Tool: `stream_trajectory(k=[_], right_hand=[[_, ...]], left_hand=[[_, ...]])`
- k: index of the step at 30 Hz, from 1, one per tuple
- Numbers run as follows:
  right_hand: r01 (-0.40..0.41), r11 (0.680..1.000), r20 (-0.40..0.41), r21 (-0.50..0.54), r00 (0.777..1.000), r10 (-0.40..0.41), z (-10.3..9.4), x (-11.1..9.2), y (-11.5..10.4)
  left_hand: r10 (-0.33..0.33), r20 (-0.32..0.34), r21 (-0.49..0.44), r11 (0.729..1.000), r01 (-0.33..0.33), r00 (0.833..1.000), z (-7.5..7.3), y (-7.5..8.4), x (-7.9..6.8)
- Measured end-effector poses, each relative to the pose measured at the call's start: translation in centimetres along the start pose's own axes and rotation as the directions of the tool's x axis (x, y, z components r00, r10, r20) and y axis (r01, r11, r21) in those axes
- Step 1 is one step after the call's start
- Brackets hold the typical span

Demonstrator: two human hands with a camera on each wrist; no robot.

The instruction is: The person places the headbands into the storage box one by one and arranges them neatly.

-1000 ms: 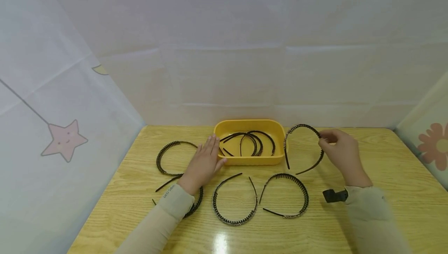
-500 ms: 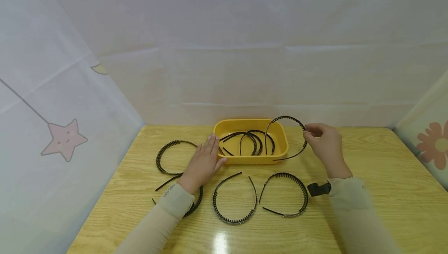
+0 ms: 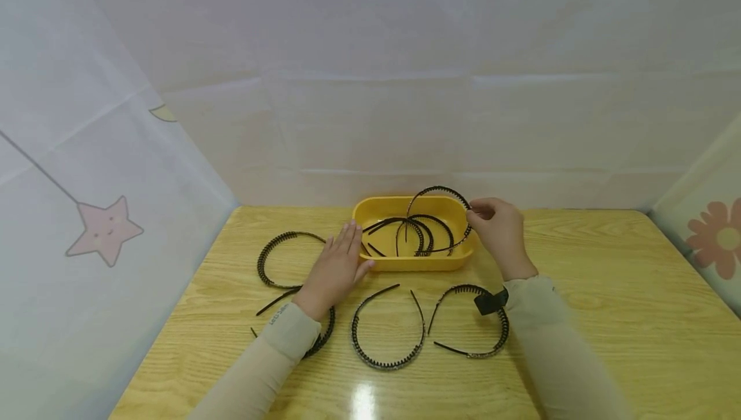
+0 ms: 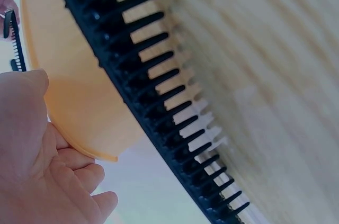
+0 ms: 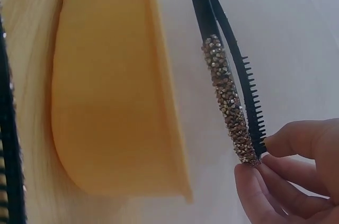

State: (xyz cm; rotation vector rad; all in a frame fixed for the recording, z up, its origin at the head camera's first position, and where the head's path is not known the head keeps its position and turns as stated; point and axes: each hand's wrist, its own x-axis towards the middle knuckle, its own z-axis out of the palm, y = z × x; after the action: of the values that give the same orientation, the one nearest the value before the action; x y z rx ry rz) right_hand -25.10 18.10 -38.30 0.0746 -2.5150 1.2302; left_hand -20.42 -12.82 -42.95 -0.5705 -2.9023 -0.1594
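Observation:
My right hand (image 3: 502,233) pinches a toothed black headband (image 3: 440,188) at its right side, between thumb and fingers. The headband is raised over the yellow plastic bin (image 3: 417,265), overlapping its right half in the head view. Up close in the right wrist view, gold rhinestones (image 5: 228,97) cover part of the band. My left hand (image 3: 338,269) rests against the bin's left end, fingers straight and together, thumb at the front corner. Several black headbands (image 3: 429,237) lie inside the bin.
On the table (image 3: 608,317) in front of the bin lie a headband (image 3: 388,365) and another headband (image 3: 502,327) under the right wrist. Left of the bin is one headband (image 3: 263,262), with another headband (image 3: 330,336) partly hidden by the left forearm. A white printed cloth (image 3: 370,124) hangs behind.
My right hand has carried the headband leftward from beside the bin's right end to over the bin. The left hand stays at the bin's left end.

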Motion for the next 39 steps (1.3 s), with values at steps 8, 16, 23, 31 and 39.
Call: stream_trajectory(k=[8,16,23,31,39], right_hand=[[-0.007,1.0,0.018,0.012,1.0,0.006,1.8,-0.3,-0.7],[-0.046,0.999,0.032,-0.004,0.998,0.046,3.1,-0.7,-0.9],[-0.052,0.998,0.04,-0.031,0.998,0.053,4.2,-0.9,-0.3],[-0.004,0.998,0.042,-0.059,0.999,0.006,4.5,-1.2,-0.2],[0.051,0.993,0.046,-0.107,0.998,-0.047,4.9,-1.4,0.0]], left_hand=[[0.001,0.005,0.007,1.0,-0.001,1.0,0.1,0.0,-0.1],[0.001,0.008,0.003,1.0,-0.001,1.0,0.1,0.0,-0.1],[0.001,0.006,0.006,1.0,-0.001,1.0,0.0,0.0,-0.2],[0.003,0.005,0.0,1.0,-0.003,1.0,0.0,-0.1,-0.3],[0.001,-0.01,-0.006,1.0,-0.001,1.0,-0.1,-0.1,-0.4]])
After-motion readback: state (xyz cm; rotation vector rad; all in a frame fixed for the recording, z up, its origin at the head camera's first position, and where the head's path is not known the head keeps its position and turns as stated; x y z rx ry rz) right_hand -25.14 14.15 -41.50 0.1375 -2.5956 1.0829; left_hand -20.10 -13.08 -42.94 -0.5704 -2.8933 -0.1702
